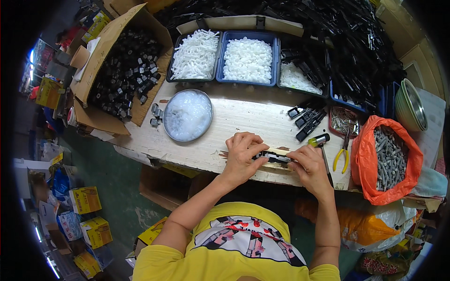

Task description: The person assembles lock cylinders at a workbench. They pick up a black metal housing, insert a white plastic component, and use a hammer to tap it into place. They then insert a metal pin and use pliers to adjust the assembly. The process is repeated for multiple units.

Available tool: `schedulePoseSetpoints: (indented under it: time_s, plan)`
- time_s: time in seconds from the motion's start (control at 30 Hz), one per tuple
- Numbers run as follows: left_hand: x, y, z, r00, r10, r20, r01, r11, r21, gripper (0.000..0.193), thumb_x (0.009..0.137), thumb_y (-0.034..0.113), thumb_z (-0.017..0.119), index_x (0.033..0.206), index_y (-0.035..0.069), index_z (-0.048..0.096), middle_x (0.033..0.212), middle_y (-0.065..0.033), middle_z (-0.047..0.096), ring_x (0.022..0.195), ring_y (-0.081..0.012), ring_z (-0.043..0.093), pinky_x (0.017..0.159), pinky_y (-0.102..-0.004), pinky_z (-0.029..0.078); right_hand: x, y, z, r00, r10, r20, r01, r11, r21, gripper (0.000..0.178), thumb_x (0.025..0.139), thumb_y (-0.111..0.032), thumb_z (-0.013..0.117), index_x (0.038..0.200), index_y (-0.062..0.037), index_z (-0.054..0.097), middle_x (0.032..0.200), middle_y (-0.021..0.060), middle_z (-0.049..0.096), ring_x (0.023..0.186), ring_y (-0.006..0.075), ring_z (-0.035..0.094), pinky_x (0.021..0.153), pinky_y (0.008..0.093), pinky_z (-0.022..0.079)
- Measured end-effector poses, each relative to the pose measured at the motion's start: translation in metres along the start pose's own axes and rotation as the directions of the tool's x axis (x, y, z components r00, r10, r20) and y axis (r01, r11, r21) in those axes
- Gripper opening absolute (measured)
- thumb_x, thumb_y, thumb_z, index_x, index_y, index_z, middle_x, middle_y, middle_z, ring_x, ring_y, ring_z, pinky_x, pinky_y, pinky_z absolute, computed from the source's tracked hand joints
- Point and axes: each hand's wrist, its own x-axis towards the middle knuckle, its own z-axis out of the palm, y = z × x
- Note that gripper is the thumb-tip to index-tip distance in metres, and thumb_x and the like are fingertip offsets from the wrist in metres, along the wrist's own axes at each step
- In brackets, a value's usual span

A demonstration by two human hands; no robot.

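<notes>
At the table's front edge, a long narrow black plastic part (274,157) with a pale grey piece in it lies between my hands. My left hand (243,158) grips its left end, with thumb and fingers closed round it. At the other end, my right hand (310,169) pinches the part between thumb and fingers. Just beyond my right hand lies a hammer (319,140) with a yellow and black head. Yellow-handled pliers (342,158) rest to its right. Several similar black parts (307,122) lie farther back. What my fingertips cover is hidden.
A round metal dish of whitish grease (187,114) stands left, near a cardboard box (105,44) of small dark metal-and-black pieces. Blue trays (247,82) of white parts line the back, before heaped black parts (347,37). A red bag (368,173) of grey pieces sits right.
</notes>
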Motion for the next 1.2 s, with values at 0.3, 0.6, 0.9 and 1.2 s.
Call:
schedulePoseSetpoints:
  time_s: [0.3, 0.6, 0.9, 1.2]
  plan:
    - [0.0, 0.0, 0.001, 1.0, -0.018, -0.006, 0.018, 1.0, -0.018, 0.029, 0.066, 0.017, 0.073, 0.094, 0.011, 0.066, 0.098, -0.0016, 0.055, 0.097, -0.0188, 0.044, 0.084, -0.0344, 0.027, 0.006, 0.001, 0.005, 0.999, -0.03, 0.025, 0.03, 1.0, 0.001, 0.023, 0.068, -0.003, 0.067, 0.09, -0.0051, 0.062, 0.079, 0.005, 0.055, 0.079, 0.0221, 0.05, 0.071, 0.0328, 0.033]
    - [-0.003, -0.001, 0.003, 0.995, 0.088, -0.044, -0.087, 0.996, 0.022, 0.013, 0.063, 0.011, 0.073, 0.075, 0.014, 0.067, 0.089, 0.0025, 0.056, 0.093, -0.0185, 0.045, 0.081, -0.035, 0.026, 0.003, 0.0, 0.007, 0.998, -0.067, 0.014, 0.068, 0.993, -0.092, 0.025, 0.066, 0.001, 0.063, 0.09, -0.007, 0.061, 0.084, 0.0038, 0.055, 0.082, 0.0217, 0.051, 0.073, 0.035, 0.032]
    - [0.001, -0.001, 0.002, 0.994, 0.112, -0.019, -0.111, 0.993, 0.042, 0.013, 0.062, 0.009, 0.073, 0.072, 0.015, 0.066, 0.088, 0.0028, 0.055, 0.091, -0.0189, 0.046, 0.08, -0.0358, 0.026, -0.012, 0.006, 0.015, 0.967, -0.252, 0.024, 0.249, 0.928, -0.276, 0.028, 0.067, -0.003, 0.057, 0.093, -0.0095, 0.061, 0.09, 0.002, 0.056, 0.083, 0.0194, 0.05, 0.076, 0.0369, 0.032]
    - [-0.004, -0.007, 0.004, 0.981, 0.187, -0.052, -0.184, 0.981, 0.06, 0.017, 0.062, 0.007, 0.071, 0.076, 0.014, 0.064, 0.088, -0.0001, 0.054, 0.091, -0.0217, 0.045, 0.081, -0.0366, 0.026, 0.019, 0.022, -0.01, 0.995, -0.083, 0.063, 0.088, 0.993, -0.08, 0.03, 0.064, 0.003, 0.06, 0.091, -0.0097, 0.065, 0.088, 0.0029, 0.057, 0.085, 0.0209, 0.05, 0.075, 0.0337, 0.032]
